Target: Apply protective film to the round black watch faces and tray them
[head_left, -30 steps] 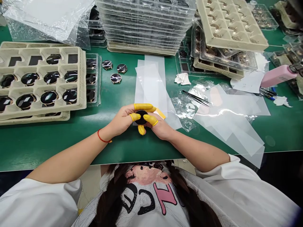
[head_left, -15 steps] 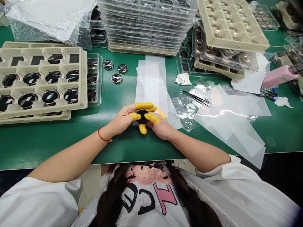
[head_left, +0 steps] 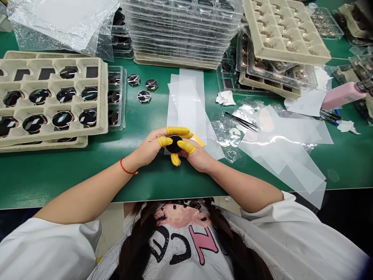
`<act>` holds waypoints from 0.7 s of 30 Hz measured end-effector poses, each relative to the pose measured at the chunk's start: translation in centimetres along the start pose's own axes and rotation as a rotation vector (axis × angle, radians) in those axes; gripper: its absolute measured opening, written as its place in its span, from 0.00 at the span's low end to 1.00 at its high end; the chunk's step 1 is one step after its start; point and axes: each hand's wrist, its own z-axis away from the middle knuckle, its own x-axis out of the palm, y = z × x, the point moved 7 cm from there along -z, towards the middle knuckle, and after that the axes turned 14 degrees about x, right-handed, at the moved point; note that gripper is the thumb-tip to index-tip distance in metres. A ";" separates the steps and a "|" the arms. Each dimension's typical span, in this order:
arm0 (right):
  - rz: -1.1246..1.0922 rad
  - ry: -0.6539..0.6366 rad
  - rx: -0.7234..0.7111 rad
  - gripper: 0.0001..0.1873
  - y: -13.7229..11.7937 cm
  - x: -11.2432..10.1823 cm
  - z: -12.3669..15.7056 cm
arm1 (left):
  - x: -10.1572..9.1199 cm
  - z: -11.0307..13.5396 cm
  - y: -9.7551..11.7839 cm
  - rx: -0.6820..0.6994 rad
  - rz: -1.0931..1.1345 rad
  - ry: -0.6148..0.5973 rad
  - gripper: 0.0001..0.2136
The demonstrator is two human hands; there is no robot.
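A round black watch face [head_left: 174,144] is held between my two hands, just above the near part of the bench. My left hand [head_left: 153,144] grips its left side, the thumb in a yellow finger cot pressing on the dark surface. From the right, my right hand [head_left: 196,153] grips it too, its yellow-cotted thumb on the face and a cotted finger below the rim. The fingers behind it are partly hidden. Under and beyond the hands lie translucent sheets [head_left: 189,101], with a small yellow piece [head_left: 199,140] beside my right fingers.
Several similar round faces sit in a beige tray [head_left: 102,97] at left; three small ones [head_left: 143,97] lie on the green bench [head_left: 136,186]. Clear trays [head_left: 180,39] are stacked at the back. Black tweezers [head_left: 241,121], film sheets [head_left: 291,155] and a pink bottle [head_left: 344,95] are at right.
My left thumb has slid slightly left on the black face, showing a little more of it. Otherwise the hands and bench look the same.
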 end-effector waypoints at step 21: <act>0.027 -0.009 0.019 0.22 0.1 0.0 0.1 | -0.2 -0.2 0.1 -0.044 0.050 -0.114 0.17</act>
